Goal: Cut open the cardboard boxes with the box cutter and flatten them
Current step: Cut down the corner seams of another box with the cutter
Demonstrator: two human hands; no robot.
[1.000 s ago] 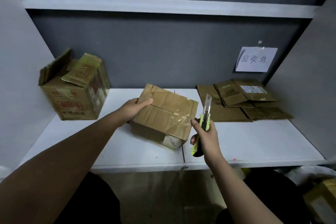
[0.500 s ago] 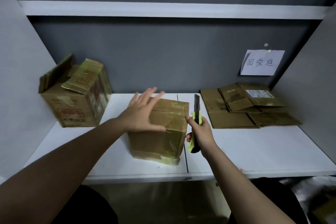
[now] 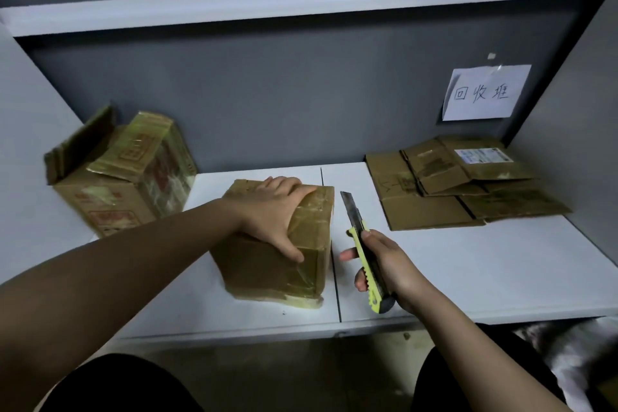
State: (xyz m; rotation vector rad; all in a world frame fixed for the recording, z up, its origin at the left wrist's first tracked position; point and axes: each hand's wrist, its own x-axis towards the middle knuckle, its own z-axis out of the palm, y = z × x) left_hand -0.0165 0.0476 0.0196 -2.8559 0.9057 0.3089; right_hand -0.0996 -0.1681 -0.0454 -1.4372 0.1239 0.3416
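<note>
Partly hidden taped box [image 3: 301, 264], left hand [image 3: 271, 214] covering top

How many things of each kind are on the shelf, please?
Standing boxes: 2, taped box and open box
Flattened cardboard: 1 pile, sheets uncountable
Box cutter: 1, held above the shelf
Paper sign: 1
Total: 5

left hand [image 3: 271, 211] spread flat; right hand [image 3: 384, 266] gripping
</note>
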